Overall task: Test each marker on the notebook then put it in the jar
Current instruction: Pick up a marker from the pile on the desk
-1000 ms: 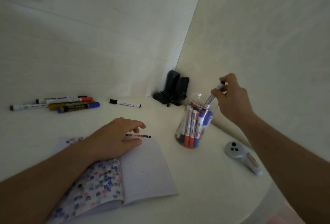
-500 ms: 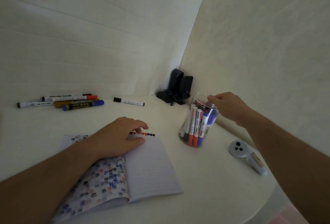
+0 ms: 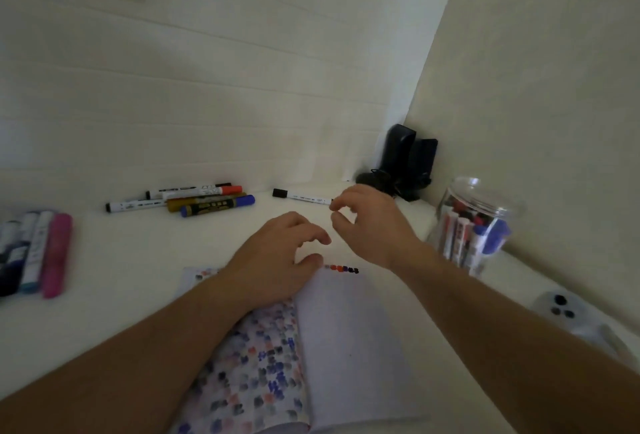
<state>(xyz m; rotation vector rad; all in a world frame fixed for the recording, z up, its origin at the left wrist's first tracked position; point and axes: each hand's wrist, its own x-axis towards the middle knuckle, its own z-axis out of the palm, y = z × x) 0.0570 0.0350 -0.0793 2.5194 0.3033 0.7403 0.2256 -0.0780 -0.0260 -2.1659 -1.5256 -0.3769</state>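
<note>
One black-capped marker (image 3: 300, 197) lies on the table (image 3: 138, 260) just beyond the right hand (image 3: 370, 226), whose loosely curled fingers hold nothing. The left hand (image 3: 277, 260) rests, fingers relaxed, on the open notebook (image 3: 349, 347). The clear jar (image 3: 474, 226) holds several upright markers.

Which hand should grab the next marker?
Probably the right hand: it is empty, fingers loosely curled beside the thin black-capped marker. The left hand rests on the notebook, holding it flat.
</note>
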